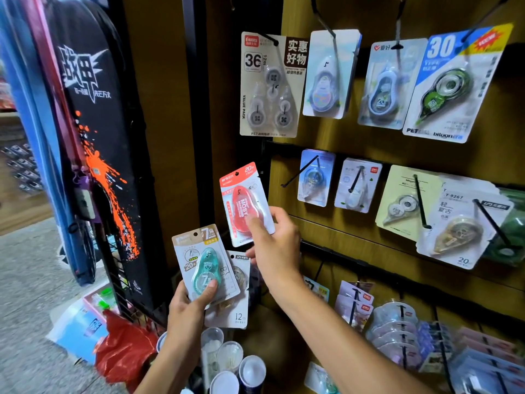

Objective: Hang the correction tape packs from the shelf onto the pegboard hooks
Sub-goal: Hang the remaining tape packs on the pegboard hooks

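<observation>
Red pack (245,204) in right hand (274,245); hook probably bare

The red pack (246,204) reads "MOSY" and "20m"; the teal pack (205,265), "7"; the green-dispenser card (454,86), "30", "PET", "bitoon"; the value pack (270,86), "36".

Red pack (245,204); teal-and-beige pack (202,263); black board (93,137) — orange splatter

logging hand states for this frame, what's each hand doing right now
Left hand: grips the teal correction tape pack, with a 12 m pack behind it.
Right hand: pinches the red correction tape pack, raised near the pegboard.
</observation>
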`<state>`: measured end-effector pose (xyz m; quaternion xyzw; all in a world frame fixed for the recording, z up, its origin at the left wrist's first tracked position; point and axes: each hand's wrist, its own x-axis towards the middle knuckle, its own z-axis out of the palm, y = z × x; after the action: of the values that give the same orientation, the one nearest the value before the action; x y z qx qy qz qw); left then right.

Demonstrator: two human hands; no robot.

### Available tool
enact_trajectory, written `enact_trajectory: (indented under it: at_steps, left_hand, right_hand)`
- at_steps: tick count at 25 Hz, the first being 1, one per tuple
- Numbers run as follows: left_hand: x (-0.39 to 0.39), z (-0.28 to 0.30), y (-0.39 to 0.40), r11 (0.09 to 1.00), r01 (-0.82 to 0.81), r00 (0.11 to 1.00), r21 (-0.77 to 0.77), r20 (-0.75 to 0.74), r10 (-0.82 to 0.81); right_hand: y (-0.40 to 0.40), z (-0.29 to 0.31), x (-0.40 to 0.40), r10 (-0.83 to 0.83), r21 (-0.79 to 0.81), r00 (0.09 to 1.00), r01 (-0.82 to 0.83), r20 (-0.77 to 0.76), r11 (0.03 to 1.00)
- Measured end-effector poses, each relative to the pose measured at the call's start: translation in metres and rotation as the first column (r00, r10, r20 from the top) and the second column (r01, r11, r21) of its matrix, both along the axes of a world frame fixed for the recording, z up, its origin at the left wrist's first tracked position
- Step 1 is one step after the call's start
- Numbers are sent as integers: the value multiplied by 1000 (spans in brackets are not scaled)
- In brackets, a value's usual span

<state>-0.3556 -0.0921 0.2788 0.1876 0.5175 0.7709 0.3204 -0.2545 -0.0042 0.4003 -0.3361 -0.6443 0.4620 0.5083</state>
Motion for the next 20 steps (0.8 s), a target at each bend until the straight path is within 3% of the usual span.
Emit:
enact_trajectory:
  at_steps: [6, 11, 16, 20]
  left_hand:
    - [3, -1, -2, 1000, -8, 1000, -17, -1, 8]
    - [-4, 7, 5, 999, 32, 999, 15, -28, -32]
    - [-8, 21, 25, 993, 114, 988, 43, -109, -109]
    - [-13, 25, 36, 988, 147, 984, 55, -109, -140]
  right_hand:
    - [28, 5, -15, -75, -54, 994, 79, 76, 995]
    - [85, 6, -24, -139, -278, 988, 152, 68, 949]
    - [161, 9, -44, -198, -331, 976, 218, 93, 918]
    - [191, 4, -48, -37, -616, 998, -1, -49, 788]
